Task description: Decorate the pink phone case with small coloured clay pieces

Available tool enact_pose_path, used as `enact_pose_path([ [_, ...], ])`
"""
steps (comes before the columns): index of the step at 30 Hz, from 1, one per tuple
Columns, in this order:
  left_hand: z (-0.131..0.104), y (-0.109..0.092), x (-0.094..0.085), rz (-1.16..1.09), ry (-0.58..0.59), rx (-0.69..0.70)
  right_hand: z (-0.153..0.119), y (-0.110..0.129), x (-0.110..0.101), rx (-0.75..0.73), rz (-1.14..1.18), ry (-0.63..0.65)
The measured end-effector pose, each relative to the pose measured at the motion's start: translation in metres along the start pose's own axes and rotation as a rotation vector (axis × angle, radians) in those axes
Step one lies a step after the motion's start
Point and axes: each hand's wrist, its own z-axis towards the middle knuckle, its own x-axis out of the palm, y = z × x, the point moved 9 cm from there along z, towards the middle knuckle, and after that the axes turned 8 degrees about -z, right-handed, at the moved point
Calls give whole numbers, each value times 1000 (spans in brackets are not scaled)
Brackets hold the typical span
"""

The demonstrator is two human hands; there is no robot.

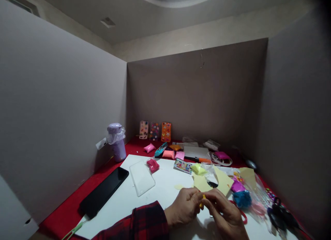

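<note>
My left hand (185, 205) and my right hand (222, 210) meet low in front of me, just above the white board (165, 188). The fingertips of both are pinched together around a small yellow piece (202, 200) that looks like modelling clay; most of it is hidden by the fingers. Just beyond lie cut pieces of pale yellow paper (224, 179) and a lime-yellow clay packet (198, 169). A clear phone case (142, 178) rests flat to the left, with a red-pink clay packet (153, 165) at its upper right corner.
A black phone (104, 191) lies at left, near a purple bottle (118, 143). Three decorated phone cases, one orange (166, 131), lean on the back wall. Clay packets and a marker (201, 160) lie behind the board. A blue ball (242, 199) and black-handled scissors (280, 216) sit right.
</note>
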Motion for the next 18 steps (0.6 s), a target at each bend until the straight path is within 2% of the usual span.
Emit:
enact_pose_path([
  [7, 0, 3, 2, -100, -44, -6, 0, 0, 0, 48, -44, -11],
  [12, -1, 3, 9, -167, -32, -9, 0, 0, -10, 77, -104, -106],
  [18, -5, -11, 3, -183, -65, 17, -1, -10, -26, 150, -160, -226],
])
